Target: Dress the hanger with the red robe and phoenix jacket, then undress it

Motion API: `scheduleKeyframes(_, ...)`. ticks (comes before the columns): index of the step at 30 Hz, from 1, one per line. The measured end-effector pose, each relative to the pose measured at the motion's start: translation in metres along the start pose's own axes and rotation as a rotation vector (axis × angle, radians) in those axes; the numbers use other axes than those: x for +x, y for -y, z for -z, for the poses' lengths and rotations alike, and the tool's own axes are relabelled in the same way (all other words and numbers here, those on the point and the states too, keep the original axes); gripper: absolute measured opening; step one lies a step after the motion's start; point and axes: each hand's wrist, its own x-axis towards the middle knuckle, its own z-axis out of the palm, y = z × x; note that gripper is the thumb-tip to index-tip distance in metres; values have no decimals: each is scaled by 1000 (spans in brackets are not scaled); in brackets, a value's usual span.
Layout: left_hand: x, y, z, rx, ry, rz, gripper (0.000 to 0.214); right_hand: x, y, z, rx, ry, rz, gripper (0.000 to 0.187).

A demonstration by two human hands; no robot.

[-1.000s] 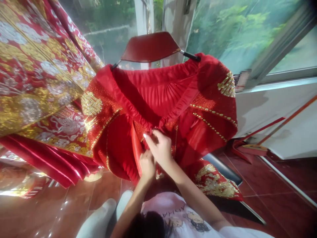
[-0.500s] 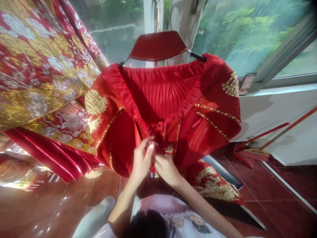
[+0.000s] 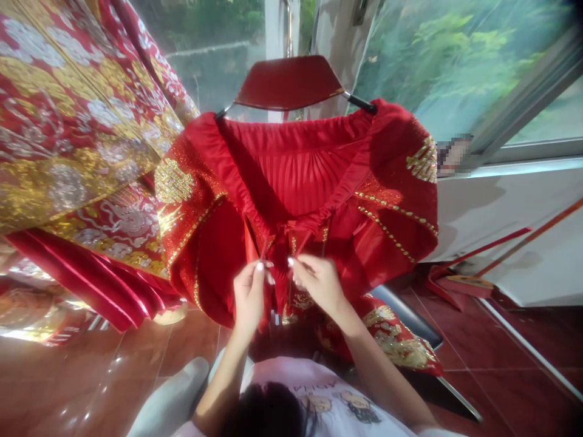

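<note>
A red skirt point(image 3: 300, 176) with a gathered waistband and gold embroidery is spread in front of me, its waist opening facing up. Two thin red cords come from the front of the waistband. Between thumb and fingers my left hand point(image 3: 248, 294) pinches the left cord point(image 3: 263, 247). My right hand point(image 3: 319, 282) pinches the right cord point(image 3: 302, 244). Both cords look stretched, and the hands are apart. Black-ended rods from a dark red panel point(image 3: 291, 82) hold up the waistband's two upper corners. The cord ends are hidden in my fingers.
On the left hangs a red garment point(image 3: 68, 121) with dense gold and silver embroidery. Windows point(image 3: 437, 67) lie behind. A long-handled red dustpan point(image 3: 444, 285) rests by the white wall at right. Below the skirt is a black seat point(image 3: 419, 321) on the tiled floor.
My hands were close together at the front of the waistband. They have moved apart, left and right, each drawing a cord with it.
</note>
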Motion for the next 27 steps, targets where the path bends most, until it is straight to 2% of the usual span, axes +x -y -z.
scheduleKeyframes(3,-9,-1,-5,-64,41,64,35,-15,3,3,178,14,-101,35)
scheduleKeyframes(7,-23,0,-22,-148,265,145,43,-17,20,0,307,58,-170,36)
scheduleKeyframes(9,-25,2,-25,-165,314,162,47,-16,29,-4,364,78,-202,36)
scheduleKeyframes(12,-23,7,-19,-185,297,204,39,-16,36,-11,375,-19,-145,27)
scheduleKeyframes(15,-17,11,-1,-175,187,213,29,-19,33,-16,354,-96,-81,20)
scheduleKeyframes(17,-13,9,10,-98,68,121,30,-22,29,-18,326,-113,-67,18)
scheduleKeyframes(19,-9,0,17,50,-2,-58,27,-23,26,-21,276,-116,-65,16)
scheduleKeyframes(22,0,-19,14,295,37,-421,17,-24,24,-25,167,-118,5,15)
scheduleKeyframes(24,8,-30,5,414,26,-600,13,-25,24,-26,89,-135,64,16)
scheduleKeyframes(25,13,-33,0,446,-10,-634,11,-25,24,-26,60,-149,82,16)
scheduleKeyframes(27,22,-34,-10,441,-96,-580,3,-26,24,-25,37,-167,85,17)
